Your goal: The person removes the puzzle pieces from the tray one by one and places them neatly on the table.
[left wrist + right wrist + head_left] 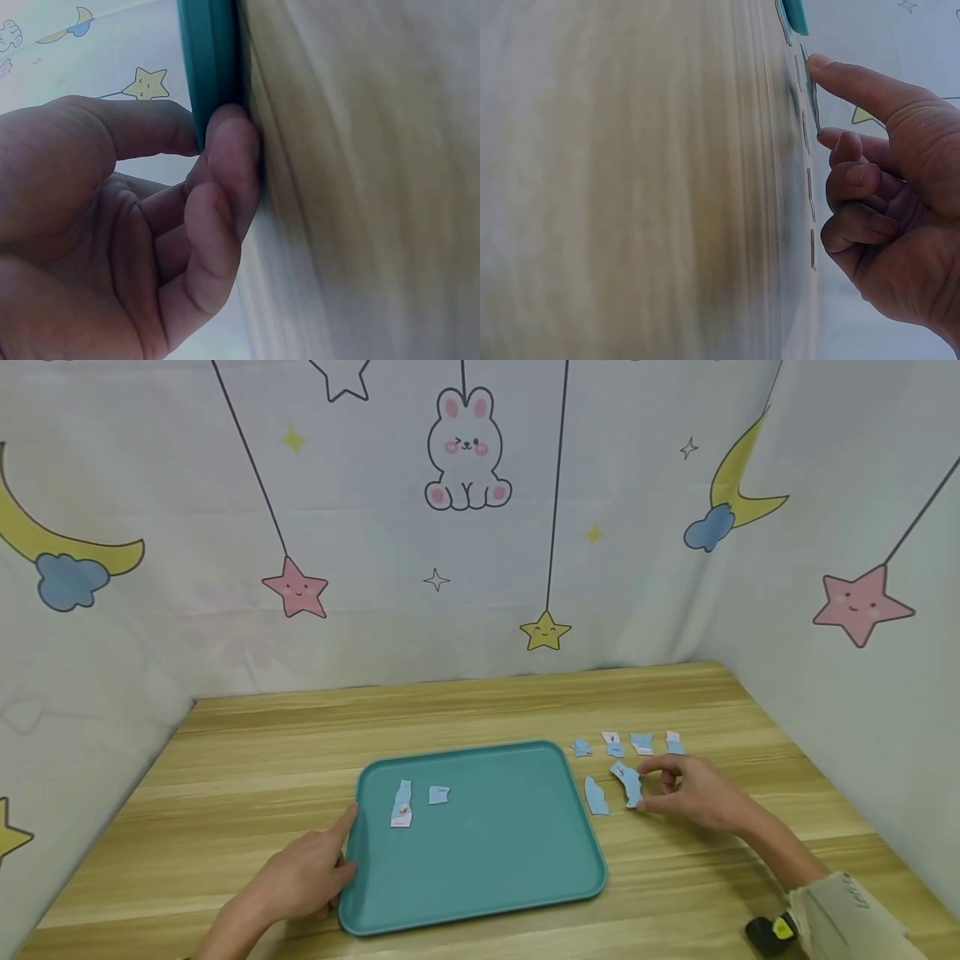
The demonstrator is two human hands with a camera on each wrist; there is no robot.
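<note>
My right hand (693, 789) pinches a thin light-blue picture piece (628, 783) with irregular edges between thumb and index finger. In the right wrist view that piece (811, 94) appears edge-on, tilted slightly off the wood, while the other fingers curl toward the palm. At the left side of the teal tray (495, 860), my left hand (303, 872) grips the rim. The left wrist view shows its thumb at one face of the rim and curled fingers beneath. Inside the tray lie a tall blue-and-white piece (402, 802) and a small blue piece (438, 795).
Beyond the right hand, several more blue-and-white pieces (642, 743) form a row on the wooden table (300, 727). A narrow blue piece (596, 795) sits close to the tray's right rim. A printed white curtain (360, 527) surrounds the back and sides.
</note>
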